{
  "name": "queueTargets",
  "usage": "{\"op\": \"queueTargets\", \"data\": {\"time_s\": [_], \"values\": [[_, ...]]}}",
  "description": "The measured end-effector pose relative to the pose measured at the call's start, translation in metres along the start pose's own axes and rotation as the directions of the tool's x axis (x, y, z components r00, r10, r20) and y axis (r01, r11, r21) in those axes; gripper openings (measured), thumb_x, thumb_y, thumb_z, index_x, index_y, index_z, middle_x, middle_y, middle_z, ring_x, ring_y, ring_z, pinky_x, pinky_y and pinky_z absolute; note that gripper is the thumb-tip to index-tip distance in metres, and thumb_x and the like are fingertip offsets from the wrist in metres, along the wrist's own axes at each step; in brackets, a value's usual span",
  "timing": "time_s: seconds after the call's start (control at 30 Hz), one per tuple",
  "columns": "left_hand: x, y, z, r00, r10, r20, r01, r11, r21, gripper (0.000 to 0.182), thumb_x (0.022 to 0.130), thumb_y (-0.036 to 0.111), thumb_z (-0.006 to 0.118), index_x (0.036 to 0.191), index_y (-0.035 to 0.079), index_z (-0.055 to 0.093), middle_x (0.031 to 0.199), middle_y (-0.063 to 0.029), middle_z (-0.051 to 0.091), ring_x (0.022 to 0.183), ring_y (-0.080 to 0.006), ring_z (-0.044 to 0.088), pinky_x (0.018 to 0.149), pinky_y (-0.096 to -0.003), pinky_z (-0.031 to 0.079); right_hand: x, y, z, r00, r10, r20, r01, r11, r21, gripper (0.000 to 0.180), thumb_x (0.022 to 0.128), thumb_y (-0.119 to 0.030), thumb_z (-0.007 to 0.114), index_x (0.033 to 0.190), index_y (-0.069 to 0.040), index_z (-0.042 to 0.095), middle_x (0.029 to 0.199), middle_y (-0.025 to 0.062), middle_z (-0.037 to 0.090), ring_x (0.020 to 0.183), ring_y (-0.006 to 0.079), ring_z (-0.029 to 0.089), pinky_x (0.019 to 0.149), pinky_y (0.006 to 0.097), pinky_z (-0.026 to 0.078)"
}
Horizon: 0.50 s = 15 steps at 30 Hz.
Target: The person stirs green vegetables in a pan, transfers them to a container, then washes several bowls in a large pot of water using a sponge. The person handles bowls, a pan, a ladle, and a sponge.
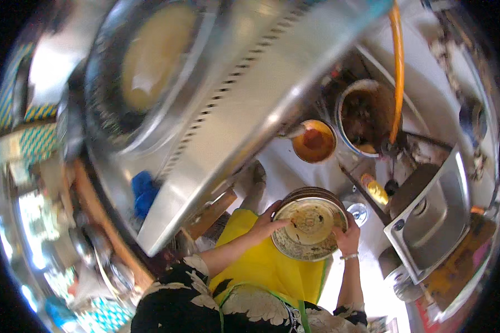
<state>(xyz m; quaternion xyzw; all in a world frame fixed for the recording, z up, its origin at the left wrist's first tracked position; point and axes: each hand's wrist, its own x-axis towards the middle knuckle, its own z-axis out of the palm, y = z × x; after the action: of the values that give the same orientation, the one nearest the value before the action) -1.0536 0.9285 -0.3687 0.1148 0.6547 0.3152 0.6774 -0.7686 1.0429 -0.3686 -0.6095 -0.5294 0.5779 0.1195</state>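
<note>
A stack of several round plates or shallow dishes (310, 220) is held in front of my yellow apron (241, 241). The top one bears dark smears and brownish residue. My left hand (271, 222) grips the stack at its left rim, thumb over the top plate. On the right rim my right hand (346, 235) has its thumb on the upper face and its fingers around the edge. What lies between the plates and their undersides are hidden.
At upper left runs a steel counter (216, 137) with a large pan (158, 62). Beyond the plates are an orange-brown bowl (314, 143), a dirty pot (364, 116) and an orange hose (398, 75). To the right are a steel sink (433, 216) and a yellow bottle (375, 189).
</note>
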Motion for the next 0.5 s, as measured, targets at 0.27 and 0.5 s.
{"op": "queueTargets", "data": {"time_s": [0.27,0.5], "values": [[-0.193,0.162,-0.018,0.95,0.281,-0.14,-0.251,0.947,0.201,0.094,0.083,0.039,0.08,0.154,-0.004,0.036,0.15,-0.021,0.051,0.137,-0.0287,0.051,0.114,-0.0388,0.041,-0.087,-0.231,-0.032,0.959,-0.276,0.066,0.266,0.956,0.124,0.055,0.081,-0.016,0.07,0.13,0.005,0.059,0.113,0.015,0.072,0.103,0.0214,0.068,0.091,0.0352,0.053],[-0.296,0.223,-0.108,0.81,0.439,-0.389,-0.4,0.898,0.183,0.082,0.085,0.046,0.075,0.148,0.0,0.048,0.135,-0.0197,0.064,0.122,-0.029,0.063,0.105,-0.0372,0.047,-0.105,-0.371,0.04,0.881,-0.376,0.286,0.306,0.915,0.262,0.052,0.084,-0.01,0.067,0.133,0.007,0.058,0.12,0.0136,0.069,0.107,0.0189,0.064,0.096,0.0331,0.05]]}}
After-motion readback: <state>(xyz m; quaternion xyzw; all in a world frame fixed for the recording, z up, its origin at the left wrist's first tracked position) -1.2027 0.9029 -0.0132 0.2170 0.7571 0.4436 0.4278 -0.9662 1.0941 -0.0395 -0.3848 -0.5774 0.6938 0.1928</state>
